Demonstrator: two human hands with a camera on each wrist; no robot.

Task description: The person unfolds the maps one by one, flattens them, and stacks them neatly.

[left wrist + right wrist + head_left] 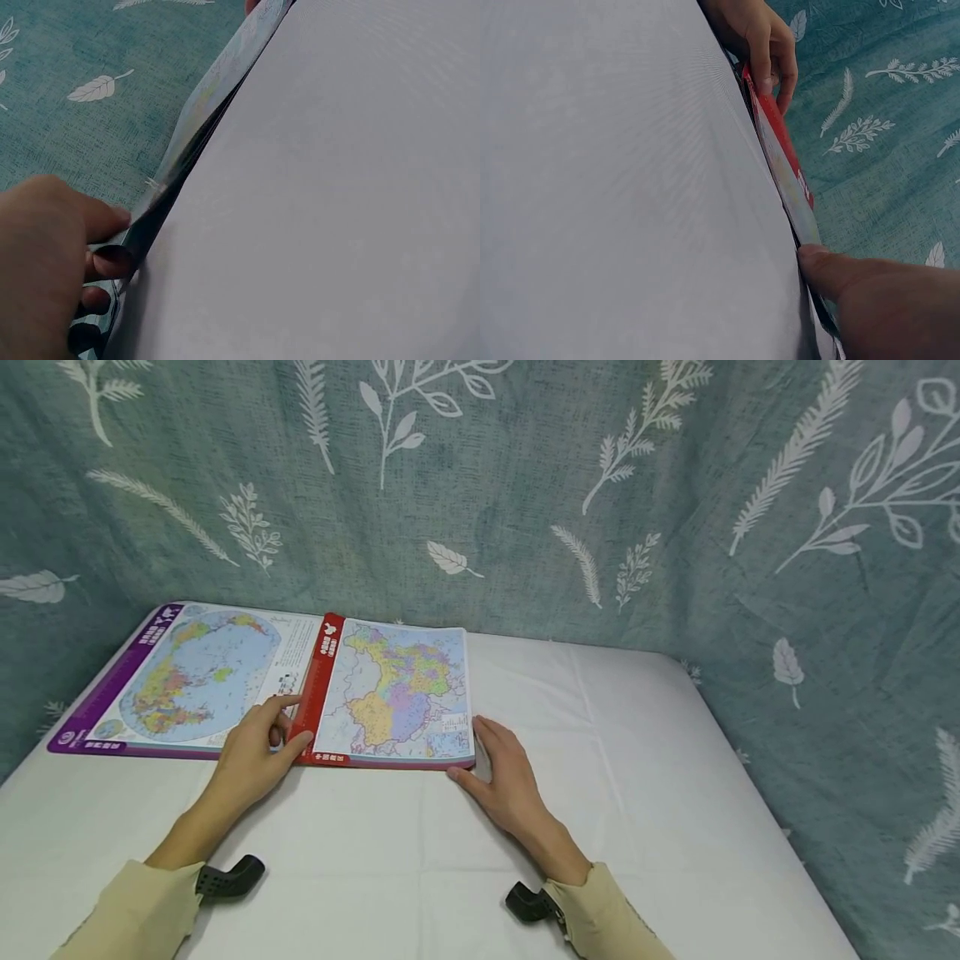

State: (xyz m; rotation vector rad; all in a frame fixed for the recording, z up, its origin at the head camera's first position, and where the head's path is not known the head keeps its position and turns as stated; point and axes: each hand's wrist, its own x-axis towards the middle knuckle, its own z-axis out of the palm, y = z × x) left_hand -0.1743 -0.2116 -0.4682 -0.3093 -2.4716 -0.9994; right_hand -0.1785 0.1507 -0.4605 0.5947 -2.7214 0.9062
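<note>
The tabletop (420,835) shows matt cloth, smooth but for light creases. Near its far left corner, the purple map (206,672) looks like smooth, faintly glossy paper or plastic; the red map (401,693), at the far edge, matches it. The curtain (510,518) is matt, coarsely woven cloth; the sleeves (131,914) are matt cloth, the mounts (231,878) matt plastic.
</note>
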